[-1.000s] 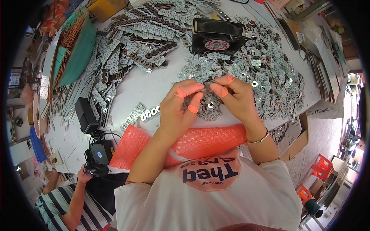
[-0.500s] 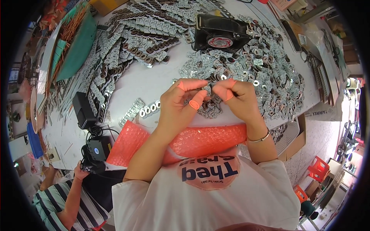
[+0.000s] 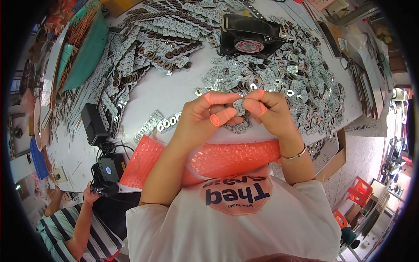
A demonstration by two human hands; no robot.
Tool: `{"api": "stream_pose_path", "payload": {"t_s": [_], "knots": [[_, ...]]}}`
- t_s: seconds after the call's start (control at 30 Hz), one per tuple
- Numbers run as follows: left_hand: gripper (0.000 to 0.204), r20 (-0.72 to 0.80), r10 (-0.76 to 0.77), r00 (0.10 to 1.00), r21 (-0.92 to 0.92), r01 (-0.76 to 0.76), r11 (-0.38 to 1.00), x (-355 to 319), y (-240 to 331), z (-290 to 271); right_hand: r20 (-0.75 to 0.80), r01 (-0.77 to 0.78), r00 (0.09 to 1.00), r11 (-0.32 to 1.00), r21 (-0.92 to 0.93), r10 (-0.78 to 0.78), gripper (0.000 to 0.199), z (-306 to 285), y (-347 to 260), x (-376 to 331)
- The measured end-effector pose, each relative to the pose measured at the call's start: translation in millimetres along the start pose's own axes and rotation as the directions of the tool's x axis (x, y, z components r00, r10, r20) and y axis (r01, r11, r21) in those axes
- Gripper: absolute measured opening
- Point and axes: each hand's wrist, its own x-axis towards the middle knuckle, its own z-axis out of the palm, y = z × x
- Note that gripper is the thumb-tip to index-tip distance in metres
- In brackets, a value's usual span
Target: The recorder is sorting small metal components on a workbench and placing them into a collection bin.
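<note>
White table [image 3: 148, 102]: black fan [image 3: 251, 35] toward far edge, right of centre. Green basin [image 3: 91, 54] at left edge, far end; brown strands [image 3: 79, 31] inside. Red bubble wrap [image 3: 235, 157] along near edge; black box [image 3: 111, 167] just left of it, cables [image 3: 103, 185] alongside. White crate [image 3: 324, 162] off near-right corner. Red stool [image 3: 360, 192] beyond.

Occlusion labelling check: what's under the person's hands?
Under the left hand and right hand, part of a heap of small grey pieces shows on the white table. Whatever the hands cover there can't be seen.
</note>
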Motion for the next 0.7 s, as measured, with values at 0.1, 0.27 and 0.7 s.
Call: {"api": "stream_pose_path", "payload": {"t_s": [0.1, 0.27, 0.7], "knots": [[0.021, -0.037, 0.037, 0.999, -0.048, -0.039, 0.998, 1, -1, 1, 0.052, -0.131, 0.991, 0.976, 0.174, 0.124, 0.014, 0, 0, 1], [0.02, -0.036, 0.037, 0.999, -0.029, -0.038, 0.999, 1, -4, -1, 0.133, -0.162, 0.982, 0.959, 0.232, 0.133, 0.015, -1, 2, 1], [0.029, -0.018, 0.424, 0.906, 0.536, -0.349, 0.768, 5, -16, 4, -0.055, -0.123, 0.987, 0.933, 0.339, 0.151, 0.012, 4, 5, 1]]}}
